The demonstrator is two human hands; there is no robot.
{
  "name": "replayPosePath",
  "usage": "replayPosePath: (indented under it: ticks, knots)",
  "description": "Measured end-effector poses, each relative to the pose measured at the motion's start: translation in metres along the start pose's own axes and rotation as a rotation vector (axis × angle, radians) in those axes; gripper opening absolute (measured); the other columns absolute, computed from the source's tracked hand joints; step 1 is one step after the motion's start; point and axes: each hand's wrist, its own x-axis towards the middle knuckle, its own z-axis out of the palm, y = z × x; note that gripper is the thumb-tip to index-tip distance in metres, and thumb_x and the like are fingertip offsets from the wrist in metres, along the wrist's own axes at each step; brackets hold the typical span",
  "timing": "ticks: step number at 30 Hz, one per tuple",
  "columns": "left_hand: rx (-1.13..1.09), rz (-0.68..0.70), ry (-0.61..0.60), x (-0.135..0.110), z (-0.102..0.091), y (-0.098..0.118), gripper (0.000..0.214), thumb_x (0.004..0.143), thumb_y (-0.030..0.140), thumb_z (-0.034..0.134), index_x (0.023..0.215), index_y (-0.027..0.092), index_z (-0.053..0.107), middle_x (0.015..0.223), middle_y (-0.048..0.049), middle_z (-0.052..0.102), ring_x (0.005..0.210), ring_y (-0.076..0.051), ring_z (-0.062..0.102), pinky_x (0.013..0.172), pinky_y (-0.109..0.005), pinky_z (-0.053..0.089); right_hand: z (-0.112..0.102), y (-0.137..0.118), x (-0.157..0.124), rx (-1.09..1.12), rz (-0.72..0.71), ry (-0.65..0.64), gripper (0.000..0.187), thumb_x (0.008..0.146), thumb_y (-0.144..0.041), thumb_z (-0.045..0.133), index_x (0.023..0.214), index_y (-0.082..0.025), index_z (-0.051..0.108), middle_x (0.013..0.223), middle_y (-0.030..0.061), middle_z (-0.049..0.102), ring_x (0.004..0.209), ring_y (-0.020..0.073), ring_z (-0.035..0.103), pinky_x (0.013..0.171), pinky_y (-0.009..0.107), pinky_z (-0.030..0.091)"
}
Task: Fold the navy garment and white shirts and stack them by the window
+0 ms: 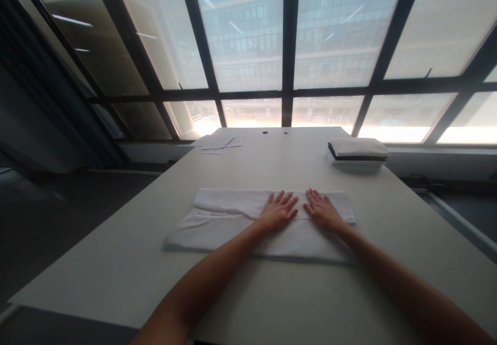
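Note:
A white garment (225, 221), folded into a long strip, lies across the middle of a pale table (116, 267). My left hand (278, 210) rests flat on it with fingers spread, right of the garment's centre. My right hand (320, 209) lies flat beside it, fingers stretched out, close to the left hand but apart from it. Neither hand holds anything.
A stack of folded clothes (357, 152), white with a dark layer, sits at the table's far right. Loose paper sheets (217, 143) lie at the far left. Two small holes (265, 132) mark the far edge. Large windows (248, 34) stand behind the table.

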Motion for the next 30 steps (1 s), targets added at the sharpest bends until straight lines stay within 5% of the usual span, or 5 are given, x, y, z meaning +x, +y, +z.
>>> replayPosePath:
  ticks: [6,12,19,26,30]
  knots:
    - [-0.037,0.002,-0.115,-0.009,-0.014,-0.019,0.068,0.103,0.064,0.017,0.162,0.031,0.021,0.169,-0.0033,0.014,0.156,-0.030,0.007,0.122,-0.059,0.008,-0.003,0.038,-0.006,-0.076,0.056,-0.008,0.063,0.105,-0.046,0.019,0.159,-0.016,0.029,0.167,0.0122,0.023,0.154,0.0282,0.018,0.121,0.053,0.021]
    - [-0.016,-0.196,-0.198,-0.050,-0.035,-0.099,0.069,0.103,0.062,0.021,0.163,0.029,0.015,0.169,-0.0065,0.006,0.156,-0.031,0.003,0.121,-0.060,0.007,0.000,0.052,-0.013,-0.128,0.033,0.032,0.063,0.104,-0.046,0.020,0.159,-0.017,0.031,0.166,0.0124,0.025,0.153,0.0283,0.021,0.121,0.053,0.022]
    - [0.100,-0.438,-0.086,-0.118,-0.051,-0.195,0.064,0.103,0.053,0.024,0.162,0.025,0.024,0.168,-0.0088,0.015,0.155,-0.029,0.013,0.122,-0.053,0.008,0.003,0.051,-0.014,-0.137,0.022,0.019,0.064,0.104,-0.045,0.018,0.159,-0.015,0.030,0.166,0.0123,0.024,0.154,0.0287,0.020,0.121,0.053,0.021]
    - [-0.010,-0.601,-0.039,-0.143,-0.060,-0.235,0.068,0.101,0.055,0.026,0.160,0.022,0.026,0.168,-0.0120,0.015,0.156,-0.030,0.011,0.120,-0.057,0.012,0.005,0.054,-0.015,-0.152,-0.002,0.020,0.064,0.103,-0.045,0.018,0.159,-0.016,0.031,0.166,0.0126,0.026,0.153,0.0292,0.020,0.120,0.054,0.022]
    - [-0.254,-0.735,0.141,-0.169,-0.071,-0.252,0.070,0.096,0.055,0.039,0.154,0.016,0.037,0.165,-0.0152,0.026,0.154,-0.029,0.019,0.122,-0.052,0.013,0.009,0.055,-0.014,-0.168,0.003,0.044,0.065,0.102,-0.044,0.017,0.158,-0.015,0.033,0.165,0.0128,0.026,0.153,0.0297,0.021,0.120,0.055,0.023]
